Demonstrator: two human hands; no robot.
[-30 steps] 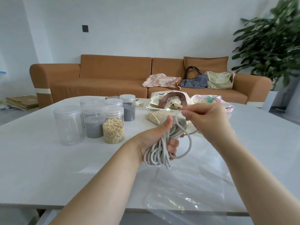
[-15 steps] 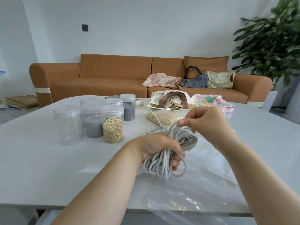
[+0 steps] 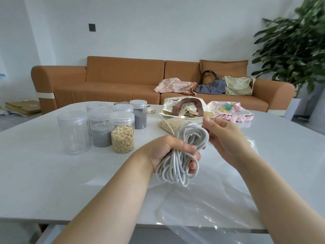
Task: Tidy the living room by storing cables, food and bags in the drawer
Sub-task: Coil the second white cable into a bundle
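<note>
**Two hands are holding the cable coil over the clear bag.**

The left hand [image 3: 163,150] is gripping the cable [image 3: 175,171] around the middle of the coil, with the fingers curling tight around the bunch. The right hand [image 3: 226,136] is meeting the top loops from the right side, its fingers bending narrow and, as it seems, pinching a strand there. The coil is hanging in the air above the table [image 3: 52,173]. Its long axis is running from the top, beside the right fingers, down toward the person. The clear bag [image 3: 202,210] is lying flat just below and nearer to the table edge, so the lower loops are pointing at it. I am judging that the left hand, which is carrying the weight, is the one nearer to the bag. No drawer is showing in this view.
</note>
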